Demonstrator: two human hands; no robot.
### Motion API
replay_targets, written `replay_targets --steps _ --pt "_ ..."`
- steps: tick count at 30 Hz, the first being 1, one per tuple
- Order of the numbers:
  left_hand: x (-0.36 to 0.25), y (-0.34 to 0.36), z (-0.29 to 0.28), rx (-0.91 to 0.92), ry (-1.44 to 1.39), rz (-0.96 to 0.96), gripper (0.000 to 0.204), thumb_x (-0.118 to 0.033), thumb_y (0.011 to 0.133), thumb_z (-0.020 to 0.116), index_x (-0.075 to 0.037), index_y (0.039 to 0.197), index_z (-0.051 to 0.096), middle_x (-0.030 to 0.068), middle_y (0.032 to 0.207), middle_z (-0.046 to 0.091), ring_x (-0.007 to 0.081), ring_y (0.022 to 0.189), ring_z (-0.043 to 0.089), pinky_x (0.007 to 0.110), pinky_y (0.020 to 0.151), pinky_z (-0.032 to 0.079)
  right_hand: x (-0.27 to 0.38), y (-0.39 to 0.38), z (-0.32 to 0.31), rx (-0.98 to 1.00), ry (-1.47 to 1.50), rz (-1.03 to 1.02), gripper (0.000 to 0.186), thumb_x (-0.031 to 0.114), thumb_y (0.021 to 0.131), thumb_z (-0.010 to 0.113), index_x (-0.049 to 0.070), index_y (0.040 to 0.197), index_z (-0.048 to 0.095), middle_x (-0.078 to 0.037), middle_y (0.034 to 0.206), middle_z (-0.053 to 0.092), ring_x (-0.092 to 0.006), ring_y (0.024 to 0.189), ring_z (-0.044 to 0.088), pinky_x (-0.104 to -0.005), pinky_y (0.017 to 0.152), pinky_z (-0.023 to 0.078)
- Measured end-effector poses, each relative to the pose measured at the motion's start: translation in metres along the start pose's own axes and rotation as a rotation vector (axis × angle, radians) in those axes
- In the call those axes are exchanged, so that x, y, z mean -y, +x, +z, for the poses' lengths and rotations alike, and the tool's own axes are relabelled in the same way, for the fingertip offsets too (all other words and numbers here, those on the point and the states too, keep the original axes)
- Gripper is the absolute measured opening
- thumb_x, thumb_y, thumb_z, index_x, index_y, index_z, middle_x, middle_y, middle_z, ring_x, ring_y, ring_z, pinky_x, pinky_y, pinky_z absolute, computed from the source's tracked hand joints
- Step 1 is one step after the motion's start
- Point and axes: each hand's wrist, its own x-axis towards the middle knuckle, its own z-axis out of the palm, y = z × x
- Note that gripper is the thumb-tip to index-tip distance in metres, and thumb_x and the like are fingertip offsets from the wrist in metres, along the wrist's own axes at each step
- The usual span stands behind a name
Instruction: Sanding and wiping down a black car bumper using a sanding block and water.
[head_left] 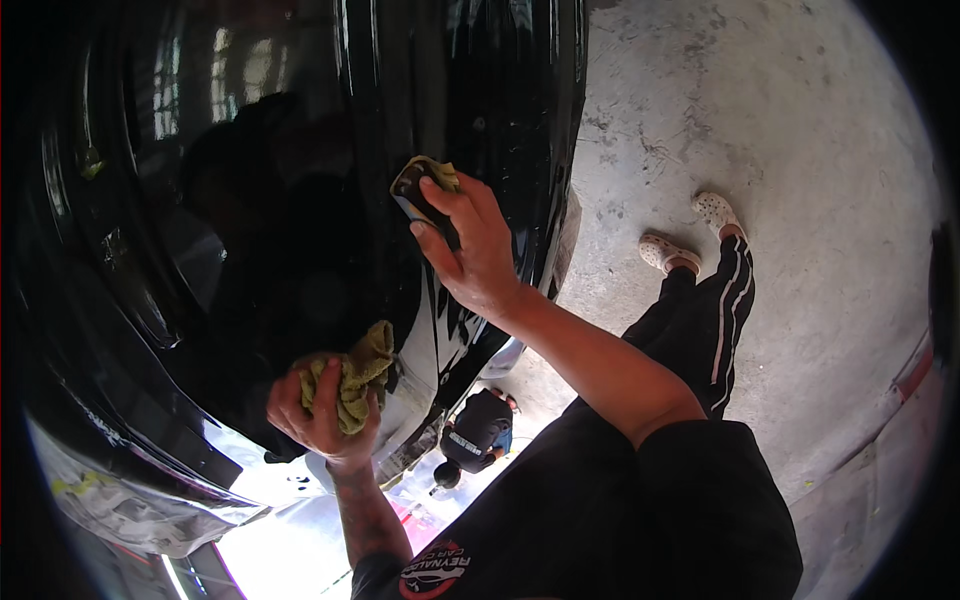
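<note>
Clutching a crumpled yellow-green cloth (368, 365), the left hand (322, 422) is closed around it, some fingers buried in folds. The right hand (478, 240), half curled, grips a dark pad (409, 184) edged with cloth, its far fingers hidden. Both are at a shiny black car panel (300, 250), cut off above. Beyond, a bent-over person (480, 428) looks small, details unclear.

Grey concrete floor (830, 150) sweeping down the right side; lower centre, a co-worker (476, 430) in black, bent low; over at lower left, what could be a crumpled pale sheet (135, 510); far right, a red strip (914, 376)!
</note>
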Motion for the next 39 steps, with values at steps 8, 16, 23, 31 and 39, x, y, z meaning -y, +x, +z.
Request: replay_targets --steps 8,16,23,31,39 --pt "-0.003 0.002 0.001 -0.006 -0.001 -0.002 0.049 -0.028 0.069 0.073 -0.009 0.113 0.074 0.0159 0.118 0.060 0.0364 0.110 0.056 0.052 0.095 0.045 -0.001 0.055 -0.007 -0.048 -0.180 -0.078 0.048 0.010 0.087 0.073 0.008 0.133 0.060 -0.017 0.130 0.059 -0.0367 0.105 0.060 -0.0439 0.087 0.053" --pt "0.001 0.000 0.001 -0.021 -0.001 0.007 0.049 -0.028 0.068 0.073 -0.010 0.114 0.074 0.0162 0.117 0.060 0.0360 0.109 0.056 0.052 0.095 0.045 -0.008 0.072 -0.006 -0.019 -0.220 -0.116 0.045 0.009 0.088 0.072 0.007 0.131 0.061 -0.017 0.136 0.058 -0.0358 0.109 0.060 -0.0439 0.090 0.053" --pt "0.000 0.000 0.002 -0.024 0.014 0.009 0.049 -0.032 0.070 0.073 -0.010 0.113 0.075 0.0162 0.117 0.060 0.0364 0.111 0.056 0.051 0.095 0.045 -0.006 0.018 -0.006 0.012 -0.136 -0.080 0.049 0.009 0.087 0.074 0.007 0.133 0.060 -0.017 0.133 0.059 -0.0353 0.107 0.060 -0.0429 0.090 0.053" --pt "0.000 -0.003 0.000 -0.010 0.009 -0.014 0.047 -0.036 0.073 0.073 -0.010 0.112 0.075 0.0159 0.120 0.059 0.0362 0.111 0.056 0.052 0.095 0.045 0.000 0.078 0.002 -0.076 -0.142 -0.052 0.044 0.011 0.089 0.072 0.006 0.131 0.059 -0.017 0.128 0.058 -0.0367 0.105 0.059 -0.0458 0.087 0.052" --pt "0.001 -0.003 0.003 -0.027 0.001 -0.001 0.047 -0.036 0.073 0.073 -0.010 0.112 0.074 0.0158 0.119 0.059 0.0363 0.110 0.056 0.052 0.095 0.045 0.004 0.069 0.007 -0.085 -0.081 -0.001 0.045 0.013 0.091 0.071 0.004 0.132 0.055 -0.019 0.125 0.056 -0.0362 0.108 0.060 -0.0465 0.087 0.051"
